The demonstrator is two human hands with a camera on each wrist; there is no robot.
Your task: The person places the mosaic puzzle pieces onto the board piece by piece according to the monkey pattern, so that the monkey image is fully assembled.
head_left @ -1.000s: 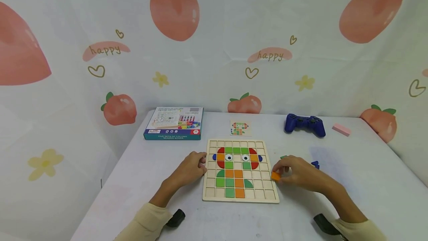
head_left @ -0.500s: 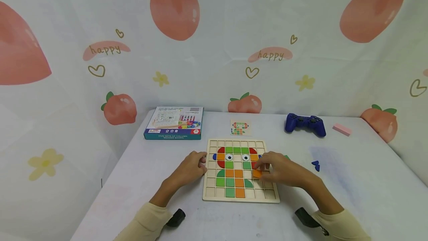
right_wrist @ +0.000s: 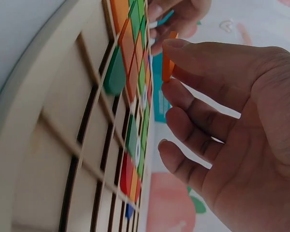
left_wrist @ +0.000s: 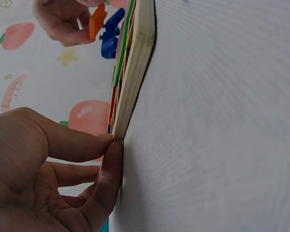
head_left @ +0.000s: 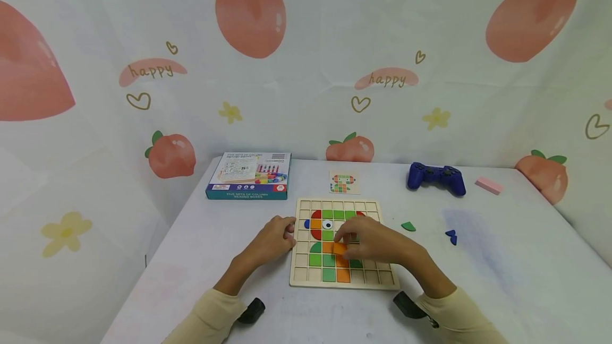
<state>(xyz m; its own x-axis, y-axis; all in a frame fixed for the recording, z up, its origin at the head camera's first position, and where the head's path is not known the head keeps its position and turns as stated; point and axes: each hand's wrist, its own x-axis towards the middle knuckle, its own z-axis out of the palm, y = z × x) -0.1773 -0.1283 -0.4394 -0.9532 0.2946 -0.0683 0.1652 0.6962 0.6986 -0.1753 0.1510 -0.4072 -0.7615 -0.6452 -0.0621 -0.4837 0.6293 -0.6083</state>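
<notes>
A wooden grid board (head_left: 303, 205) lies on the table, its cells partly filled with green, orange, red and blue tiles that form a figure with round eyes. At its left edge my left hand (head_left: 269, 239) pinches the rim between thumb and finger, as the left wrist view shows. Over the middle of the board, my right hand (head_left: 382, 240) holds an orange square tile (right_wrist: 169, 58) between thumb and index finger. In the right wrist view the tile is above the board surface, apart from it. The hand hides the right eye and some tiles in the head view.
A picture card (head_left: 343, 182) lies behind the board. To the right are a green quarter-round tile (head_left: 408, 226) and small blue tiles (head_left: 451, 236). Farther back are a printed box (head_left: 251, 177), a blue game controller (head_left: 436, 178) and a pink block (head_left: 489, 185).
My right hand has carried the orange tile leftward from the board's right edge to above its middle. The green piece on the table has come into full view. My left hand stays put.
</notes>
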